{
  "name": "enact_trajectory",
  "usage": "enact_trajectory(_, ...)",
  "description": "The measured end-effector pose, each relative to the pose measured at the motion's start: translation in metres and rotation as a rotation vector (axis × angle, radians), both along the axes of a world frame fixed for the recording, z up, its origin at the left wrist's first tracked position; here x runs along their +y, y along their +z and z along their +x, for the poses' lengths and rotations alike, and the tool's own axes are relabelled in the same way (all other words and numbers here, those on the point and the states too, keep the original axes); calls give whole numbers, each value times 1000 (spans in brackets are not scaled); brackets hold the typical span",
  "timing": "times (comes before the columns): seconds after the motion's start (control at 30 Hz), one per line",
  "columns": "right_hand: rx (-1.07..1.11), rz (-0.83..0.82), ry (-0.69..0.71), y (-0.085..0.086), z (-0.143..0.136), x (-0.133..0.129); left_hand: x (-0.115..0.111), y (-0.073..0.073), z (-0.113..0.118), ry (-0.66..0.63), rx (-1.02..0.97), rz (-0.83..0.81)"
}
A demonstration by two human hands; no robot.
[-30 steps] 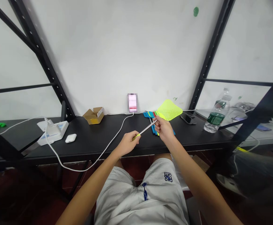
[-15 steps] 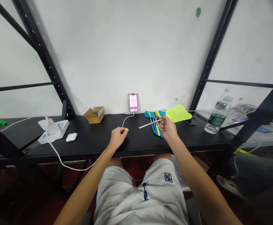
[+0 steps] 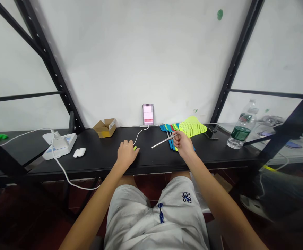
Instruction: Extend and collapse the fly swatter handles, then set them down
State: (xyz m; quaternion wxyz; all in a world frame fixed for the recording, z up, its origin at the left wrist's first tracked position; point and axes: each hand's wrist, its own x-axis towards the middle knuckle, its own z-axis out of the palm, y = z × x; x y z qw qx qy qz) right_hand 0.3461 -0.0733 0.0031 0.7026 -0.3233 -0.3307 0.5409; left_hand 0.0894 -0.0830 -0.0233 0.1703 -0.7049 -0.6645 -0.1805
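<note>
The left hand (image 3: 126,153) is settling palm-down toward the black desk (image 3: 99,152), whether gripping or merely covering the yellow-green piece (image 3: 135,148) being unclear, while the right hand (image 3: 182,143) is pinching the metal rod (image 3: 162,142) above it, keeping both parts separated.

Right fingers (image 3: 176,142) curled (arm (image 3: 216,191) outstretched).

Glossy metal rod (image 3: 164,141), perforated plastic swatter head (image 3: 192,127), matt cardboard box (image 3: 109,130), smooth matt tabletop (image 3: 96,152).

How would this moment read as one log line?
left hand: touching yellow-green piece; right hand: holding swatter, bare metal rod pointing leftward; phone: upright by wall
</note>
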Motion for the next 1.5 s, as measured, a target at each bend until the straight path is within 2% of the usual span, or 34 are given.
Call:
enact_trajectory(0.17,-8,-2,3,0,1,0,-12,20,-8,64,-13,-293)
enact_trajectory(0.27,-26,-3,6,-1,1,0,-10,23,-12,62,-18,-369)
enact_trajectory(0.53,-49,-3,13,-3,-1,1,4,5,-11,3,-19,-196)
enact_trajectory(0.63,-51,-9,20,-3,-2,0,5,2,-9,5,7,-193)
enact_trajectory(0.73,-49,-10,21,-3,-2,0,4,4,-7,-12,6,-192)
enact_trajectory(0.83,-43,-20,28,-3,-2,1,3,8,-9,-20,-37,-88)
enact_trajectory(0.97,-46,-16,27,-3,-1,2,9,11,-26,29,-94,25)
enact_trajectory(1.07,-50,-12,32,-5,-3,2,17,9,-44,82,-127,-45)
enact_trajectory(1.17,-43,-28,56,-8,-4,4,23,5,-53,79,-188,-172)
enact_trajectory(1.33,-31,-64,145,-11,-4,7,23,7,-52,77,-223,-197)
enact_trajectory(1.43,-48,-71,184,-11,-5,5,14,15,-45,66,-212,-102)
enact_trajectory(1.5,-74,-69,217,-11,-8,3,5,23,-37,-7,-236,-21)
